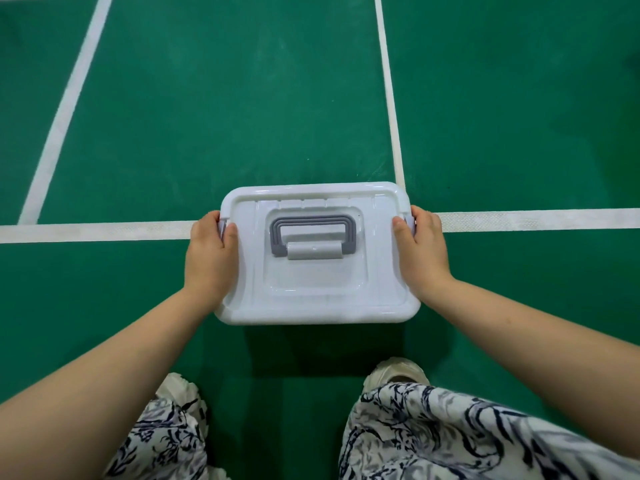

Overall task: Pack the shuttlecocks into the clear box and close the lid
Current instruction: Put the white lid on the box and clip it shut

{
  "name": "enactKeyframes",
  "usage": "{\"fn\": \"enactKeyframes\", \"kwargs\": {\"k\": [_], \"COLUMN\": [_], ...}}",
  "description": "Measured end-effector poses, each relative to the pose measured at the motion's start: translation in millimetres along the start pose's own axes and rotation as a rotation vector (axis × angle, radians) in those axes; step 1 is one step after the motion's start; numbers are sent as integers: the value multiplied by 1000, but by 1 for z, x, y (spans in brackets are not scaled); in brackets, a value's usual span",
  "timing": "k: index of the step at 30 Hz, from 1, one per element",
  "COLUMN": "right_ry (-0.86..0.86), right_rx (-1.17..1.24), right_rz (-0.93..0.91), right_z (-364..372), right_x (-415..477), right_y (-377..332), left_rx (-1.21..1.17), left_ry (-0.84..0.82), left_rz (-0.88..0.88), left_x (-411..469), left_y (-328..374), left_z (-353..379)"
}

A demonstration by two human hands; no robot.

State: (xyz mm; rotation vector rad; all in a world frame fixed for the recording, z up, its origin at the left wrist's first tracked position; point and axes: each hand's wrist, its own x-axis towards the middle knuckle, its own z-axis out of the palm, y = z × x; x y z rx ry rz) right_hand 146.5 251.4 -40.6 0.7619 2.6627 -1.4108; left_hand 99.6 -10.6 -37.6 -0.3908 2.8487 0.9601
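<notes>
Fingers of the left hand curled over the grey left latch at the lid's short end, thumb laid on the lid top just beside it; grasping, not released. Same on the other side: right hand wrapped round the grey right latch, fingers bent over the outer edge, thumb flat on the lid. White lid seated level on the box, covering it whole, so box walls and contents hidden from this view. Grey carry handle folded flat in the lid's sunken middle panel, touched by neither hand. Box over the green court floor, straight ahead of the person, far half across a white cross line, far right corner meeting a second white line that runs away from the viewer; resting on the floor or held just above it, cannot tell. Third white line slanting off well to the left. Both forearms bare. Nearest the viewer, pale shoes set apart on the floor, patterned black-and-white fabric draped above them.
</notes>
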Motion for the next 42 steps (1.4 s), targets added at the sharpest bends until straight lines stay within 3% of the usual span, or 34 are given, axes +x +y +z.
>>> {"fn": "enactKeyframes", "kwargs": {"k": [5,9,16,22,33,38,42], "right_ry": [52,62,-76,-51,-102,-11,54], "right_rx": [-147,-255,-738,-966,-1011,-965,-948], "right_rz": [-120,-188,-384,-467,-434,-382,-369], "right_z": [-2,-1,-4,8,12,-1,-24], "right_x": [-1,-1,-4,-15,-21,-23,-27], "right_y": [-2,-4,-9,-5,-19,-57,-109], "left_rx": [193,376,416,413,475,530,548], "left_ry": [65,11,-22,-168,-312,-426,-431], "left_rz": [161,292,448,395,375,281,328], "left_x": [-4,-5,9,-1,-11,-10,-6], "left_y": [3,7,26,55,55,89,129], "left_z": [2,5,2,18,23,-5,-50]}}
